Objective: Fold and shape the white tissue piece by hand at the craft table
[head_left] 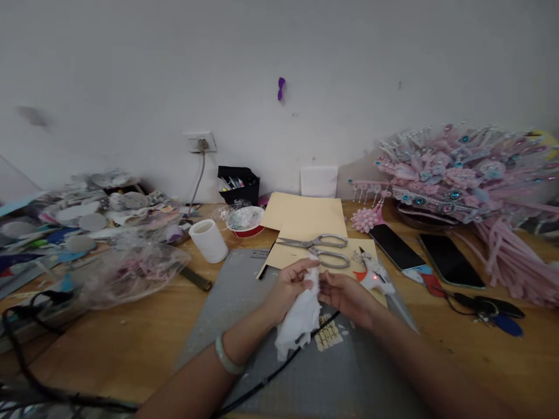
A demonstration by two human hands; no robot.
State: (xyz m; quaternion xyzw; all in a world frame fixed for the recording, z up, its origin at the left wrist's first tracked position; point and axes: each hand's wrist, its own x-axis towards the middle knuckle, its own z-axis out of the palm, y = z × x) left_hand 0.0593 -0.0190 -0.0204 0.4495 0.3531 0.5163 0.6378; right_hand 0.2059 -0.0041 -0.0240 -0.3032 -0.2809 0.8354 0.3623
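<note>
- Cable (262, 384) nearest me crosses the mat (231, 297), passing behind the tissue
- Left of my hands stands the roll (209, 241)
- Left hand (290, 291) pinches the tissue (301, 317) near its top, over the mat; handling it seems the step
- Right hand (349, 297) curls beside it, grip unclear; next calls for gentle fingers, I judge
- Glue gun (374, 280) lies just beyond

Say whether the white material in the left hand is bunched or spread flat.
Bunched: the white material narrows at the left hand, its lower part creased.
</note>
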